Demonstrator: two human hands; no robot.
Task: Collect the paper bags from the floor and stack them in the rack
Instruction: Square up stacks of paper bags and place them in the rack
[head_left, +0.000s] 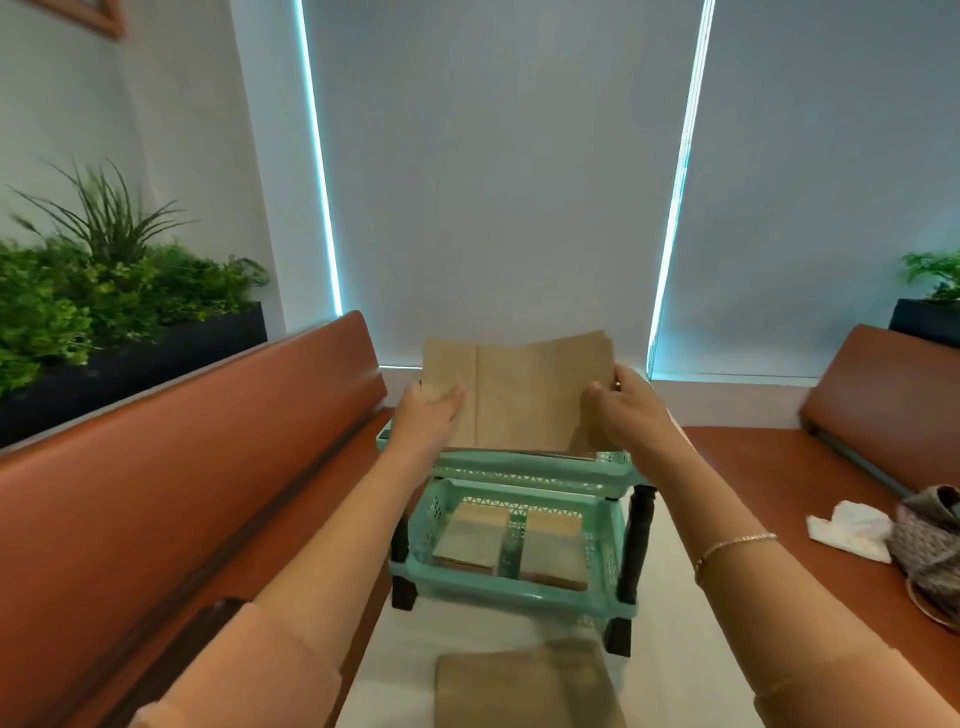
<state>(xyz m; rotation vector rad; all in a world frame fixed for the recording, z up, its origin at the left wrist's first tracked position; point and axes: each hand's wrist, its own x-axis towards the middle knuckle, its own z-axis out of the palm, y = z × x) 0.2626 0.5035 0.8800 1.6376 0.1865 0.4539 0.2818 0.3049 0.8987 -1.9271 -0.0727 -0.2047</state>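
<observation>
Brown paper bags held upright at frame centre over the teal rack, my left hand and right hand gripping the sides; I'd square edges, lower flat onto the top tier, then fetch the floor bag.

Single view only, head-worn, wide-angle. I look forward and slightly down along both forearms, between two brown benches. Teal rack sits near, centre frame, seen from above-front; upper and lower tiers both visible. Blinds fill far field, verticals bowed by lens. Floor at bottom edge is blurred. No second view, so no shared area.
</observation>
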